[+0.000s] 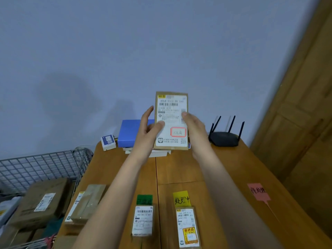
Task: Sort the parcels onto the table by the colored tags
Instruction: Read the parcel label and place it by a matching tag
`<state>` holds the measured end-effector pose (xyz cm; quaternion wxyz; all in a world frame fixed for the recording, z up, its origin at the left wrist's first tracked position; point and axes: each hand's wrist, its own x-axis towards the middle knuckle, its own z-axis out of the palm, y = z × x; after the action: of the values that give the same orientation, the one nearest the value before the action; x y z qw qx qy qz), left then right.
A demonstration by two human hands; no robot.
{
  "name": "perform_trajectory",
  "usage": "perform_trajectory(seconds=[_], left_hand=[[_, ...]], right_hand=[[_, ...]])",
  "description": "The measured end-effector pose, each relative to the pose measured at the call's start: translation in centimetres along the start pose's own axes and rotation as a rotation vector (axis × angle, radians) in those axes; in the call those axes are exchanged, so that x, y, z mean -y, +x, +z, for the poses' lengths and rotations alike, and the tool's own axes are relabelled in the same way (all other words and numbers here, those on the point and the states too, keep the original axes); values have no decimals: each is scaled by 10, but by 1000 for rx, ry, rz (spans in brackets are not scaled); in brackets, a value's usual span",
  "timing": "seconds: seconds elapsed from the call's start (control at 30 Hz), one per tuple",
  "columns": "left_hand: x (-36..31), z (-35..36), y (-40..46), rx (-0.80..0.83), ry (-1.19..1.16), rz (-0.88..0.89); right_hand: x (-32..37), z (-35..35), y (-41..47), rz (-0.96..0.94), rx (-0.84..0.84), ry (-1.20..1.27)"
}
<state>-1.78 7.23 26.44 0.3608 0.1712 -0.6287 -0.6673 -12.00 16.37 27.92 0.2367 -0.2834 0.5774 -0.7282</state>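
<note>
I hold a brown cardboard parcel (171, 121) upright above the table, its white shipping label facing me with a red-outlined sticker near the bottom. My left hand (150, 125) grips its left edge, thumb across the label. My right hand (193, 126) grips its right edge. On the wooden table (179, 168) lie a green tag (144, 199), a yellow tag (181, 198) and a pink tag (257, 191). One labelled parcel (142, 220) lies below the green tag. Another parcel (187, 228) with a yellow sticker lies below the yellow tag.
A stack of brown parcels (85, 203) sits at the table's left edge. A wire basket (39, 169) on the left holds more boxes. At the back stand a blue box (128, 133), a small white box (108, 142) and a black router (225, 138). A wooden door (296, 105) is on the right.
</note>
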Motion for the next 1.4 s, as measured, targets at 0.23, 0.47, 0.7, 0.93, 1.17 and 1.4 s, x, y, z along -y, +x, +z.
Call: perform_trajectory(seconds=[0.23, 0.47, 0.7, 0.93, 1.17, 1.4], left_hand=[[110, -10, -12, -19, 107, -505], [197, 22, -51, 76, 206, -746], [236, 89, -64, 177, 245, -819], [270, 202, -61, 179, 256, -847], [303, 324, -65, 138, 290, -855], [329, 389, -66, 100, 182, -956]], right_hand=[[-123, -18, 6, 383, -172, -213], [-192, -74, -37, 601, -276, -121], [-213, -157, -55, 645, -383, -157], [-218, -274, -48, 626, -370, -148], [-224, -402, -41, 671, -353, -203], [-241, -471, -30, 755, -345, -238]])
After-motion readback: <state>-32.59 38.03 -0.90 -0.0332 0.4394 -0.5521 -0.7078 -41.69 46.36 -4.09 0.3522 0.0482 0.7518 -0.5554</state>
